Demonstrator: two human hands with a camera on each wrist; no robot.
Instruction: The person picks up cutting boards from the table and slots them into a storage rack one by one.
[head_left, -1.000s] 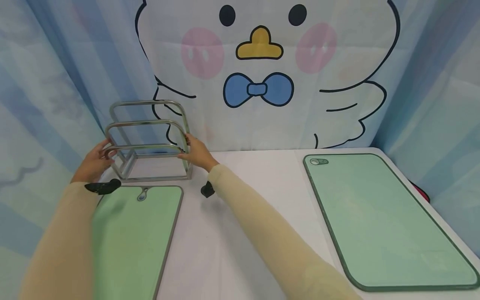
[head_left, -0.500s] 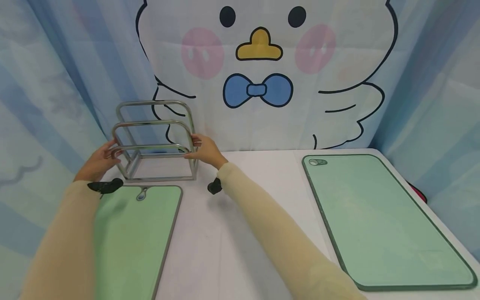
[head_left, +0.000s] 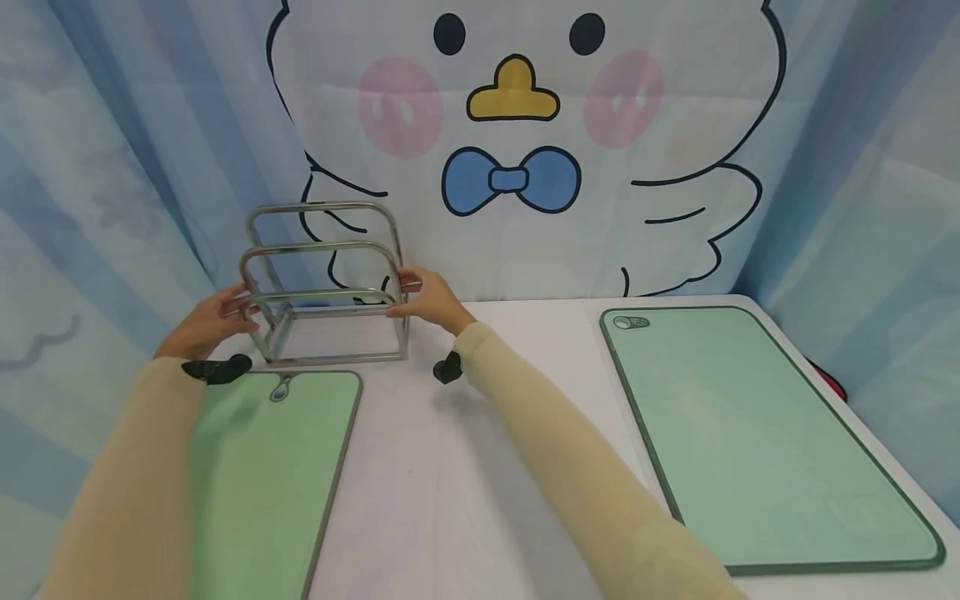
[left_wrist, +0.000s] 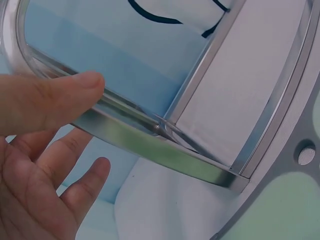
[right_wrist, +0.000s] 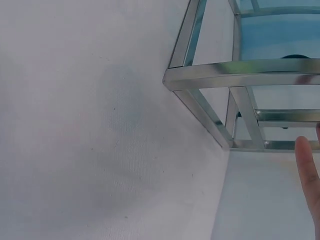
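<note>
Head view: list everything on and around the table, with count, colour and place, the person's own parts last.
metal rack: one, silver, far left of the table.
small cutting board: one, light green, flat in front of the rack.
large cutting board: one, light green, flat at right.
table: one, white.
backdrop: one, blue with a white cartoon bird.
left hand: on the rack's left side.
right hand: on the rack's right side.
sleeves: two, beige.
</note>
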